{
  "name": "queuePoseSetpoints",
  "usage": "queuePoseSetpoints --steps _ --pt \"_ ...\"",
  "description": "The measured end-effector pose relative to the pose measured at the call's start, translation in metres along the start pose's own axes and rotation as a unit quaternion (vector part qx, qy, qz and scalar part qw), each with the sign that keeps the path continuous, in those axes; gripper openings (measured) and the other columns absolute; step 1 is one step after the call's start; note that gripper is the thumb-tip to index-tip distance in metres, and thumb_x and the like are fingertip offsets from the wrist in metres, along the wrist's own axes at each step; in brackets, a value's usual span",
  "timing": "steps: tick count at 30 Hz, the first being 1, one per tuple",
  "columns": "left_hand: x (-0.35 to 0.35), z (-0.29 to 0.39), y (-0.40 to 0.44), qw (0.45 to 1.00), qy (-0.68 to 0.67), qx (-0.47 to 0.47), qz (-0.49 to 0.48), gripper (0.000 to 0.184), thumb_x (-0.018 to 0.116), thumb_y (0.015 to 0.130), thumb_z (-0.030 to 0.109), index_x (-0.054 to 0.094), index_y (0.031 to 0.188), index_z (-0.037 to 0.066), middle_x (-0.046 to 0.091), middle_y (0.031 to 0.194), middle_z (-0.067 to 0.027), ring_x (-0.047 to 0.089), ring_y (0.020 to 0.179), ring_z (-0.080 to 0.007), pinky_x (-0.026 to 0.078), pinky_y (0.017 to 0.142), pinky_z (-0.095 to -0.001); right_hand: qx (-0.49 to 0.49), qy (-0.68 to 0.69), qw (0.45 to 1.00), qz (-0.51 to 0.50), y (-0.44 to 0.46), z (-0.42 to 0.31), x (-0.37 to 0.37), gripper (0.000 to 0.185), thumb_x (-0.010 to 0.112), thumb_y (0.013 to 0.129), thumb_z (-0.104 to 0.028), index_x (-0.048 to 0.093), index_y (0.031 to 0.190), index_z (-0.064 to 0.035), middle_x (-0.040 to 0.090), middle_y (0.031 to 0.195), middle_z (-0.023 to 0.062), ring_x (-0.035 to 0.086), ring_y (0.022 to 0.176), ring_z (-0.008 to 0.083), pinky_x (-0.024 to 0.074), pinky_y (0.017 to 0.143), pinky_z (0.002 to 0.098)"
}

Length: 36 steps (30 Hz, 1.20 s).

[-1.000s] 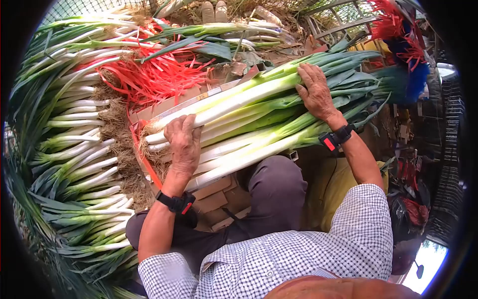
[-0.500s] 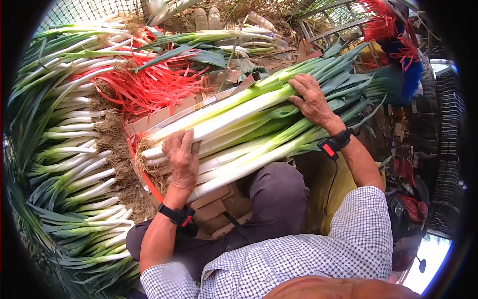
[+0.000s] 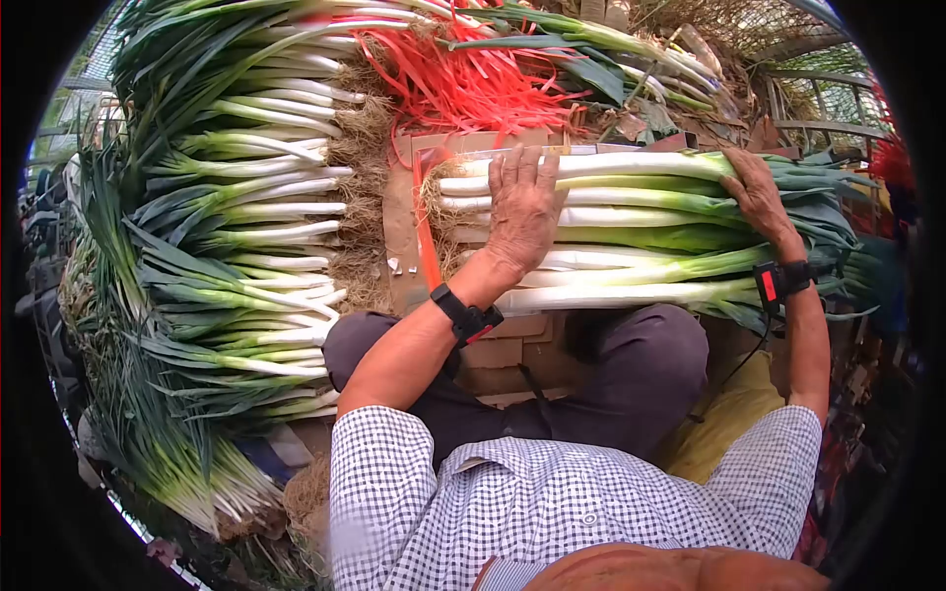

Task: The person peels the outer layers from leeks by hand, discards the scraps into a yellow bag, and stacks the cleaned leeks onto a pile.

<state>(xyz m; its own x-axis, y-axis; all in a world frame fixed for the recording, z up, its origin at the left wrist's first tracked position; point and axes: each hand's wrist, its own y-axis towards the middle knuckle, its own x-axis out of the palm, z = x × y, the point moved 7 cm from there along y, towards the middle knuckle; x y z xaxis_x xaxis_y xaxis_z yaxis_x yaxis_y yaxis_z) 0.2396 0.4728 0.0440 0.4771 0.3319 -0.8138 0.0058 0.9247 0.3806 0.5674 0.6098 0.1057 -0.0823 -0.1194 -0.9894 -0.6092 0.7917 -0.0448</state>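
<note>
A bundle of leeks point(image 3: 631, 216) lies across in front of me, white root ends to the left and green leaves to the right. My left hand point(image 3: 524, 209) rests flat on the white stalks near the roots, its fingers extended. At the top edge of the bundle, near where the stalks turn green, my right hand point(image 3: 757, 192) lies over the leeks with its fingers bent a little, not closed round them. A red strip point(image 3: 427, 241) runs by the root ends, beside the cardboard point(image 3: 402, 222).
Many more leeks point(image 3: 286, 212) are laid in a long row on the left, roots facing the bundle. Red plastic strips point(image 3: 463, 74) are heaped above it. Loose leeks point(image 3: 641, 49) lie at the top. A yellow sack point(image 3: 724, 428) is by my right knee.
The view has turned to the left, so the bundle now looks level and more of the left row shows. My hands are still on the bundle.
</note>
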Motion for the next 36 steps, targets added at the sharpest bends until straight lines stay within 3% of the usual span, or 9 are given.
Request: queuePoseSetpoints --steps 4,7,16,20,23,24,28,33,36 --pt "0.015 -0.041 0.011 0.985 -0.067 -0.074 -0.137 0.043 0.067 0.087 0.039 0.065 0.118 0.009 0.061 0.114 -0.0149 0.051 0.116 -0.0327 0.027 0.106 -0.0550 0.018 0.027 0.999 0.000 0.003 -0.006 -0.010 0.043 0.064 0.092 -0.027 0.058 0.124 0.0001 0.060 0.126 0.0199 0.053 0.119 0.0370 0.0382 0.104 0.0431" --pt "0.014 -0.047 0.025 0.988 -0.097 -0.019 -0.119 0.037 0.064 0.089 0.040 0.067 0.111 0.010 0.064 0.105 -0.0125 0.055 0.108 -0.0313 0.030 0.100 -0.0551 0.003 0.030 0.999 0.024 0.007 -0.012 -0.008 0.039 0.064 0.092 -0.028 0.061 0.118 0.0004 0.063 0.119 0.0197 0.056 0.114 0.0374 0.0406 0.101 0.0430" --pt "0.000 -0.046 0.042 0.984 -0.068 -0.023 -0.166 0.036 0.065 0.090 0.039 0.070 0.115 0.013 0.069 0.096 -0.0116 0.062 0.092 -0.0276 0.040 0.092 -0.0379 -0.035 0.037 0.998 -0.032 0.011 -0.003 -0.001 0.037 0.060 0.094 -0.032 0.062 0.114 -0.0021 0.065 0.108 0.0207 0.059 0.105 0.0407 0.0467 0.090 0.0455" --pt "-0.001 -0.046 0.037 0.925 -0.260 -0.157 -0.227 0.036 0.067 0.091 0.035 0.071 0.116 0.010 0.072 0.094 -0.0122 0.065 0.083 -0.0203 0.050 0.078 -0.0327 0.004 0.110 0.990 -0.087 0.021 0.014 0.015 0.041 0.059 0.094 -0.037 0.064 0.117 -0.0038 0.065 0.113 0.0216 0.059 0.108 0.0407 0.0466 0.092 0.0449" --pt "-0.005 -0.046 0.038 0.940 -0.252 -0.129 -0.192 0.038 0.067 0.090 0.037 0.071 0.115 0.009 0.072 0.094 -0.0152 0.067 0.084 -0.0254 0.050 0.079 -0.0345 0.028 0.117 0.985 -0.122 0.024 0.018 0.018 0.042 0.060 0.093 -0.037 0.065 0.118 -0.0037 0.065 0.115 0.0219 0.059 0.108 0.0404 0.0472 0.092 0.0442" --pt "-0.019 -0.035 0.038 0.972 -0.109 -0.095 -0.184 0.040 0.064 0.092 0.041 0.071 0.111 0.007 0.070 0.096 -0.0174 0.067 0.088 -0.0323 0.051 0.080 -0.0384 0.023 0.108 0.989 -0.098 0.023 0.018 0.017 0.046 0.061 0.092 -0.039 0.065 0.120 -0.0041 0.066 0.116 0.0217 0.060 0.109 0.0391 0.0474 0.094 0.0423" --pt "-0.006 -0.019 0.020 0.999 0.035 0.041 -0.003 0.039 0.052 0.098 0.045 0.068 0.104 0.010 0.068 0.097 -0.0144 0.063 0.090 -0.0328 0.049 0.079 -0.0433 0.050 0.150 0.983 -0.098 0.022 0.015 0.017 0.053 0.060 0.091 -0.045 0.063 0.125 -0.0046 0.065 0.122 0.0195 0.061 0.114 0.0343 0.0453 0.099 0.0399" --pt "0.016 -0.040 0.034 0.995 -0.013 -0.024 -0.091 0.042 0.050 0.098 0.047 0.067 0.088 0.010 0.067 0.089 -0.0160 0.064 0.085 -0.0357 0.049 0.075 -0.0450 0.123 0.193 0.961 -0.155 0.021 -0.001 -0.005 0.061 0.063 0.091 -0.047 0.058 0.131 -0.0012 0.062 0.127 0.0222 0.056 0.122 0.0338 0.0415 0.105 0.0377" --pt "0.001 -0.041 0.041 0.985 -0.033 -0.129 -0.106 0.050 0.047 0.097 0.053 0.067 0.084 0.010 0.066 0.084 -0.0186 0.064 0.084 -0.0392 0.049 0.076 -0.0468 0.066 0.128 0.971 -0.190 0.020 0.000 -0.001 0.077 0.065 0.086 -0.056 0.051 0.137 0.0009 0.056 0.135 0.0228 0.050 0.128 0.0349 0.0372 0.109 0.0401"
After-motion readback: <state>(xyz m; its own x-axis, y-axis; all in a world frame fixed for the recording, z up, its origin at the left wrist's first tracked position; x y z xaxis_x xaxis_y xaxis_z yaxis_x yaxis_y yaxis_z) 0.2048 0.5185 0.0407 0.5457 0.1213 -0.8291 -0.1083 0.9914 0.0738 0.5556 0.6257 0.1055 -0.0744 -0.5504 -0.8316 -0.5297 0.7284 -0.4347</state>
